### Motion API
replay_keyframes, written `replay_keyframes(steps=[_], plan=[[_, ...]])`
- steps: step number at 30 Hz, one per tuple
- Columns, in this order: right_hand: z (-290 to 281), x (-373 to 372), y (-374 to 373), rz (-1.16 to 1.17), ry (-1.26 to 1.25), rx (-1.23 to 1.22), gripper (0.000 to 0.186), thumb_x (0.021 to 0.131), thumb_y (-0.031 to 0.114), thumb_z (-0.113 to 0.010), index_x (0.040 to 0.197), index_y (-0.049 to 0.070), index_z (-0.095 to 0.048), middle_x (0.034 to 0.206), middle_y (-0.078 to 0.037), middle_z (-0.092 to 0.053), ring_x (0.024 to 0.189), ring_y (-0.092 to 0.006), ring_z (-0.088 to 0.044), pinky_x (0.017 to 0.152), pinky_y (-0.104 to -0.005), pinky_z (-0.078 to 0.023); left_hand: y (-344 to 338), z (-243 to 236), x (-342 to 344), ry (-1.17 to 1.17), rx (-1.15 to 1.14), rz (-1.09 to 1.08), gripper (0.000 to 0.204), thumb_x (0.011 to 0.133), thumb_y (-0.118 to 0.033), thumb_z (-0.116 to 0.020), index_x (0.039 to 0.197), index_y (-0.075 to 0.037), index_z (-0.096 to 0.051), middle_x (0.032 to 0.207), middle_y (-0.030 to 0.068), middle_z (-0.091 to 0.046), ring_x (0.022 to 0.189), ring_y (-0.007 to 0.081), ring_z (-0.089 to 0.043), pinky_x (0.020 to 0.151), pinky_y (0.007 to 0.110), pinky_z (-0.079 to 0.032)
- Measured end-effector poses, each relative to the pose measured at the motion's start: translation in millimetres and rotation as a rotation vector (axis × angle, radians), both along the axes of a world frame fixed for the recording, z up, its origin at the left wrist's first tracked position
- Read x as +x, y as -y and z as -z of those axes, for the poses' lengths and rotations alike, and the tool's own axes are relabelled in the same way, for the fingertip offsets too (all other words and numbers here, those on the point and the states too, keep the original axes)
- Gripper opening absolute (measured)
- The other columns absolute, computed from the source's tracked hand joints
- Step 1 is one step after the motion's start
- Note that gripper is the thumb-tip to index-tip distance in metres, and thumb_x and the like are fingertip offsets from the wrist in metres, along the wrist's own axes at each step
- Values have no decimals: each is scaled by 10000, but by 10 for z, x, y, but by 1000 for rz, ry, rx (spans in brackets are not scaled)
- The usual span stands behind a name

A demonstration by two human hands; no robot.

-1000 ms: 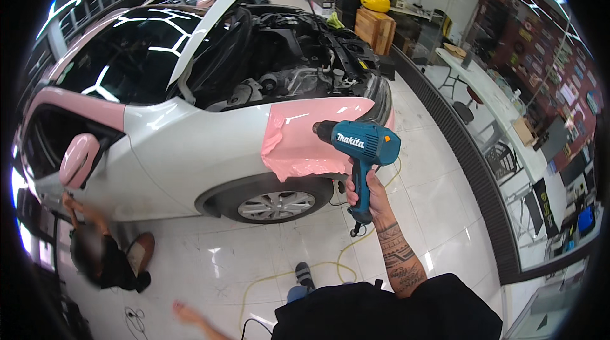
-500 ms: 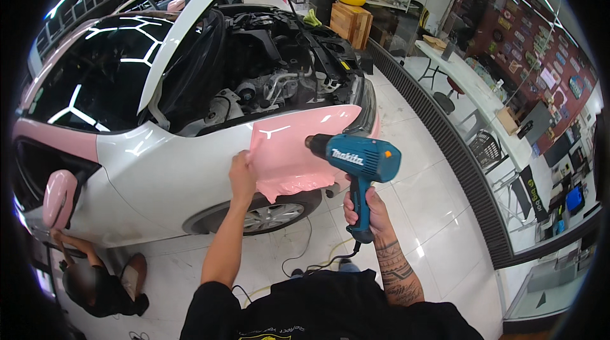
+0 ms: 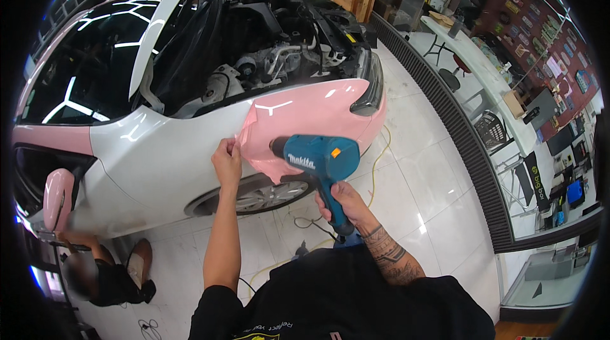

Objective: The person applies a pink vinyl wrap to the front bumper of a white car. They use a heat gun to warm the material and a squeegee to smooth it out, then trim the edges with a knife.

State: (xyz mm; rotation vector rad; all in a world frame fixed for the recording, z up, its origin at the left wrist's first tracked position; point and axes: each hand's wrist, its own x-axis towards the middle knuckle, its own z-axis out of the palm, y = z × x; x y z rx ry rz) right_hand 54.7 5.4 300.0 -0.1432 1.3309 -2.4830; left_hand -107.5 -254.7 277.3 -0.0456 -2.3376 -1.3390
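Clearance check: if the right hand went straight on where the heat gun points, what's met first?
Likely the pink film, nozzle first, as the right hand holds the heat gun; the left hand at the film's edge comes next. Depth gap unclear.

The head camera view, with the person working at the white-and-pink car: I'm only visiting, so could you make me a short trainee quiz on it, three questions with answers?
1. Multiple choice: what does the person's right grip hold?
A) a paint brush
B) a heat gun
C) a spray bottle

2. True or false: the hood of the car is raised, leaving the engine bay in view.

3. Fill in the blank: the person's ______ grip is at the edge of the pink film.

Key:
1. B, a heat gun, with its nozzle toward the pink film.
2. True.
3. Left; the left grip has its fingertips there.
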Motion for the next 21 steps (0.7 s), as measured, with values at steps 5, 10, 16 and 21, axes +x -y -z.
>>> replay_keyframes(steps=[5,10,16,21], plan=[[60,-215,-141,21,-100,-31,577,832,555,-560,943,-9,-515,761,-85,-541,542,-125,-531,483,-250,-446,-58,39,51,-22,6,15,163,856,-92,-578,917,55,-611,714,120,-637,609,147,-586,578,283,-463],[305,-97,-398,-157,-9,108,548,858,517,-562,1051,13,-468,786,-77,-533,569,-122,-538,501,-254,-457,-181,-15,109,-6,-86,-63,156,855,-58,-563,945,61,-609,784,159,-665,675,180,-634,612,300,-481],[336,-290,-725,-183,-121,52,406,919,420,-534,1002,29,-464,771,-55,-536,581,-111,-532,523,-249,-456,-454,-96,248,55,-65,-103,182,826,-1,-558,992,61,-602,812,171,-670,732,228,-652,676,324,-493],[295,-419,-1115,-111,-175,66,479,879,483,-560,950,14,-495,747,-49,-533,566,-118,-538,521,-243,-448,-610,-99,342,-31,-186,-171,221,812,20,-551,1027,46,-595,845,170,-667,754,243,-652,699,321,-496]])
